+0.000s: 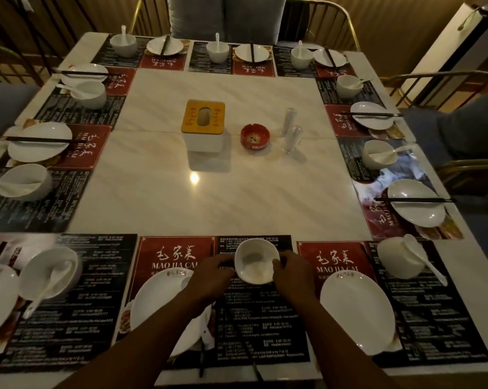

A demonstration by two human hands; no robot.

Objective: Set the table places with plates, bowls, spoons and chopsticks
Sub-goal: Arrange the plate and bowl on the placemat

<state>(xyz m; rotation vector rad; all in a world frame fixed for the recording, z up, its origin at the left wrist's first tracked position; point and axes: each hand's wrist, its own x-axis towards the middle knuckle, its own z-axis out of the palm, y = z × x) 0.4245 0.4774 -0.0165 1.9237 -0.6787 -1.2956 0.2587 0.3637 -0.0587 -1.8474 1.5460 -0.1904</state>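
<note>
While both hands hold it, the bowl [256,262] is at the near middle place, over the dark half of the mat [265,318] and just right of the plate [158,304]; resting or just lifted, cannot tell. Fingers of the left hand [211,272] are curled against its left wall, and those of the right hand [289,272] round its right wall. Bowl empty, nothing in it. Judged: glazed ceramic, stiff, light for two hands, smooth and so slippery, likely to chip if knocked on the plate. Best hold as now, opposite walls below the rim; set down flat, not dropped. A dark chopstick [201,357], as it seems, lies at the near edge. The left bowl [35,273] holds a spoon [50,282]; the right bowl [391,259] likewise. The tissue box [203,124] and ashtray [254,137] stand at the centre
</note>
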